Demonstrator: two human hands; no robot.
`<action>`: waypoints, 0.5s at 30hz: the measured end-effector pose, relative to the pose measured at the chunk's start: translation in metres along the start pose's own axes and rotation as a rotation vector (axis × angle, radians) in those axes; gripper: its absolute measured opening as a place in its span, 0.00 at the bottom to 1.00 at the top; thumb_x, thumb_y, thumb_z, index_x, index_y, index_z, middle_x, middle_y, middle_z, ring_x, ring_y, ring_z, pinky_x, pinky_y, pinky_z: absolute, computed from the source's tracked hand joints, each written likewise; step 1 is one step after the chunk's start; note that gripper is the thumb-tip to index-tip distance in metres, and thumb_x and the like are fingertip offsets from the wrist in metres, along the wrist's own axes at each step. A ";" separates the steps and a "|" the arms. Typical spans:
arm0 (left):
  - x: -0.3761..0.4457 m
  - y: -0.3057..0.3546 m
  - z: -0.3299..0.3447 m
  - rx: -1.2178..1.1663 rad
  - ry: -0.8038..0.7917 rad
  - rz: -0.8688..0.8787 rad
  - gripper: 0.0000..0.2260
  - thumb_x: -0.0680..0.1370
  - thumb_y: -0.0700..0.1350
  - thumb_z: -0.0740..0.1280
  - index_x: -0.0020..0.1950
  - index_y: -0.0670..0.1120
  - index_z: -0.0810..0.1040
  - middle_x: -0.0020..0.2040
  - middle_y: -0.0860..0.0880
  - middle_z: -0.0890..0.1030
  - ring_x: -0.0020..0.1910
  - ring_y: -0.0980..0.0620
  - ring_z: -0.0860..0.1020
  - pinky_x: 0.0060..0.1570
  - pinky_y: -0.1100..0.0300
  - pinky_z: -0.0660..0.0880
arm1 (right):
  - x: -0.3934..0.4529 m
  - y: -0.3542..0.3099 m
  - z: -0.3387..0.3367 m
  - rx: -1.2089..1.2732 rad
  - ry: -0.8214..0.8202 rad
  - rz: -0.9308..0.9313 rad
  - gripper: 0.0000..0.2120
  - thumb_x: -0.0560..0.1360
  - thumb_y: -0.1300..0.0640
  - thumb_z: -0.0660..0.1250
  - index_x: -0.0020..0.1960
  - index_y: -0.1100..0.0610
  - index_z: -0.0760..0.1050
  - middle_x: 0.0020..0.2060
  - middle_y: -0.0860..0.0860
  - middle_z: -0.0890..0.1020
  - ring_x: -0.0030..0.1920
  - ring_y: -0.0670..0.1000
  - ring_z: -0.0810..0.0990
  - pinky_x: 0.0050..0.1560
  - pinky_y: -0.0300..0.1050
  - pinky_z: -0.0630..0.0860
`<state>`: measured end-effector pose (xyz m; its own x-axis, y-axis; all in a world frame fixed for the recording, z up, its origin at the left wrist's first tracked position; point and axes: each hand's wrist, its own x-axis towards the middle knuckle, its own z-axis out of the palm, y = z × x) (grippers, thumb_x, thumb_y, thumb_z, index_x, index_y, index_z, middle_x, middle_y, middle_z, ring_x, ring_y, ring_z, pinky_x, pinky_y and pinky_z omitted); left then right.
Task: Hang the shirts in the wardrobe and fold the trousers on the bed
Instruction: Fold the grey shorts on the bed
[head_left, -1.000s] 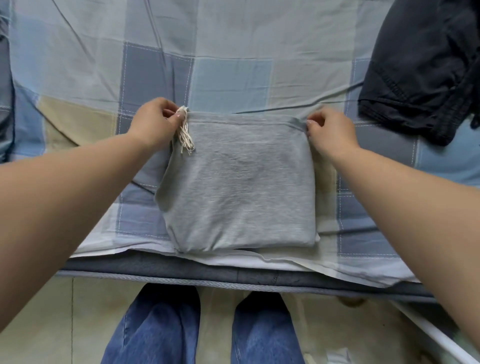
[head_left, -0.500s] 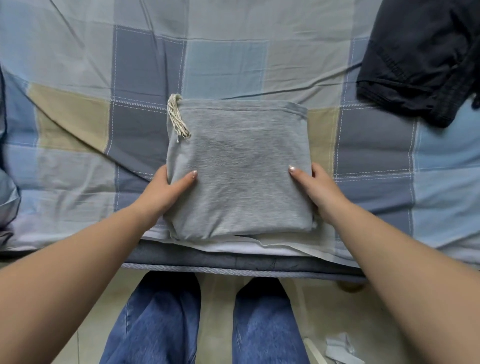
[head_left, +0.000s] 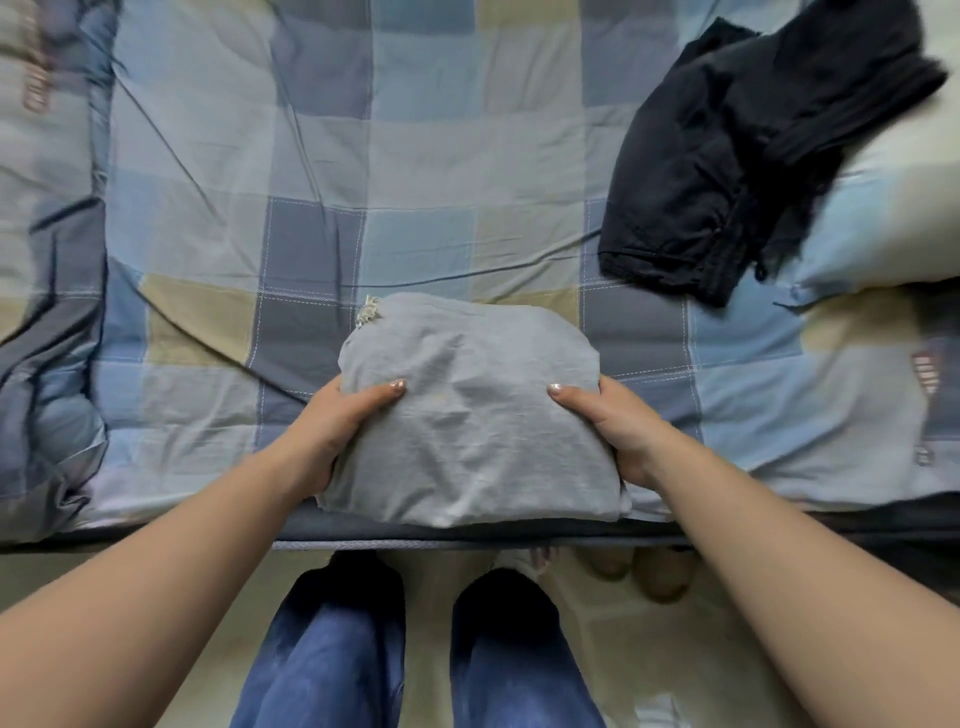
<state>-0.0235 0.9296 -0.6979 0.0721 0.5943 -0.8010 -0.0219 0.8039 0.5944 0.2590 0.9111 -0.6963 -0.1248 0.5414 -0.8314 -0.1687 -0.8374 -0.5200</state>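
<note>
So the bed (head_left: 426, 130) is covered in a blue, grey and tan checked sheet, and that's what everything is sitting on. A dark garment (head_left: 727, 156) is heaped at the far right, partly up on a pale pillow (head_left: 893, 208), well apart from the action; whether it's a shirt or trousers can't be told from here. The folded grey trousers (head_left: 472, 410) are held right at the near edge of the bed, gripped from both sides: the left hand (head_left: 332, 431) is wrapped round the left edge with the thumb laid on top, and the right hand (head_left: 618, 426) is doing the same on the right edge. A frayed drawstring end (head_left: 369, 312) pokes out at the far left corner. The bundle looks a bit domed in the middle, so it's probably being lifted or shifted. To do this bit well, both sides should be kept level and squeezed evenly so the layers aren't slid apart, then it gets set down flat and smoothed out. The drawstring could be tucked in too.
</note>
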 end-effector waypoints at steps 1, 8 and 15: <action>-0.015 0.008 0.005 -0.003 -0.012 0.006 0.20 0.67 0.48 0.74 0.58 0.46 0.79 0.50 0.45 0.85 0.47 0.46 0.84 0.38 0.57 0.80 | -0.021 -0.005 -0.001 0.024 0.023 -0.006 0.13 0.74 0.57 0.69 0.58 0.56 0.75 0.47 0.52 0.85 0.45 0.51 0.85 0.40 0.44 0.80; -0.105 0.056 0.025 0.032 -0.192 0.035 0.19 0.65 0.47 0.76 0.55 0.47 0.80 0.49 0.43 0.85 0.45 0.44 0.84 0.36 0.55 0.80 | -0.168 -0.018 0.010 0.228 0.134 -0.082 0.24 0.67 0.54 0.72 0.61 0.57 0.74 0.50 0.56 0.84 0.50 0.55 0.84 0.42 0.47 0.81; -0.202 0.108 0.043 0.228 -0.506 0.073 0.22 0.66 0.44 0.77 0.59 0.44 0.78 0.51 0.41 0.84 0.48 0.41 0.83 0.42 0.51 0.81 | -0.312 0.005 0.054 0.477 0.339 -0.231 0.17 0.71 0.59 0.69 0.58 0.61 0.75 0.46 0.57 0.85 0.44 0.54 0.85 0.36 0.45 0.81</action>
<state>0.0022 0.8953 -0.4690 0.5490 0.5172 -0.6566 0.1675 0.7016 0.6926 0.2440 0.7419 -0.4288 0.2708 0.5844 -0.7649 -0.5817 -0.5338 -0.6138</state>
